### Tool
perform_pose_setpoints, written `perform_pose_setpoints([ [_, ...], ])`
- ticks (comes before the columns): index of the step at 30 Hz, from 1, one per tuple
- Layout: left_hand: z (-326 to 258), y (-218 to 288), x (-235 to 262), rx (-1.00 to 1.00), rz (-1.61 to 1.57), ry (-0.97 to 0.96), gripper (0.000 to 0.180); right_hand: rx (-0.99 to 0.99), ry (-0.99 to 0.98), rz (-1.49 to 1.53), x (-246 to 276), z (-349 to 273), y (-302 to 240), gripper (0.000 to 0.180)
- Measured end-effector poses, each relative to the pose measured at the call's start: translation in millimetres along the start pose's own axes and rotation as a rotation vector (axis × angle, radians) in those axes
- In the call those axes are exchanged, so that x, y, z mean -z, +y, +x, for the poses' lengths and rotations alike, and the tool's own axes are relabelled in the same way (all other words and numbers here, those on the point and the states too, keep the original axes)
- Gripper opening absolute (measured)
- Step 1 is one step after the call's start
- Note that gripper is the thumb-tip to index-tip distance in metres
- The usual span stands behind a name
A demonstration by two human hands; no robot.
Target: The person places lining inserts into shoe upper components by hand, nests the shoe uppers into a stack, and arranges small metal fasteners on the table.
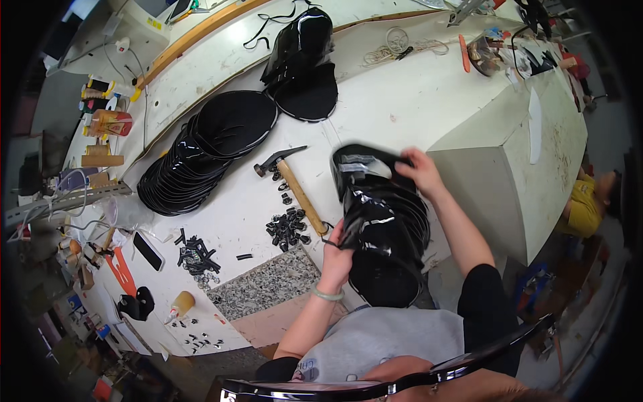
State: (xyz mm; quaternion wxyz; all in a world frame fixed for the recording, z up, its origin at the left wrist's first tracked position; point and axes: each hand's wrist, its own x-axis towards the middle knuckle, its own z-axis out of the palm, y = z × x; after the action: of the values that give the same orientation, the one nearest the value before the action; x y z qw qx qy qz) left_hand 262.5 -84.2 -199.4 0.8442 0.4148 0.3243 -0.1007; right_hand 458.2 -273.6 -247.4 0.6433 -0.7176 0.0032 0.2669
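In front of my body is a stack of glossy black curved pieces (383,224), nested in one another, with a dark rounded opening at the near end. My left hand (337,260), with a pale bangle at the wrist, grips the stack's left side, and a small black strap end sticks out by its fingers. At the far end, my right hand (422,173) pinches the rim of the top glossy black piece (362,164), which is slightly blurred. A hammer (300,194) with a wooden handle lies just left of the stack, its handle end near my left hand.
A long row of nested black pieces (194,157) lies at the left, with more black pieces (305,74) behind. Small black fittings (288,228), a speckled stone slab (264,285), a phone (148,251) and a glue bottle (182,303) are nearby. A large pale box-like block (482,181) stands right.
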Motion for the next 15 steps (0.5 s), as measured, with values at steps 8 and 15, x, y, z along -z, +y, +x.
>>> perform_pose_setpoints([
  [8,54,-62,21,-0.275,0.476,0.151,0.075,-0.116,0.113,-0.512,22,-20,1,0.036],
  [15,37,120,20,0.03,1.476,-0.413,0.045,0.276,0.146,-0.707,-35,135,-56,0.051],
])
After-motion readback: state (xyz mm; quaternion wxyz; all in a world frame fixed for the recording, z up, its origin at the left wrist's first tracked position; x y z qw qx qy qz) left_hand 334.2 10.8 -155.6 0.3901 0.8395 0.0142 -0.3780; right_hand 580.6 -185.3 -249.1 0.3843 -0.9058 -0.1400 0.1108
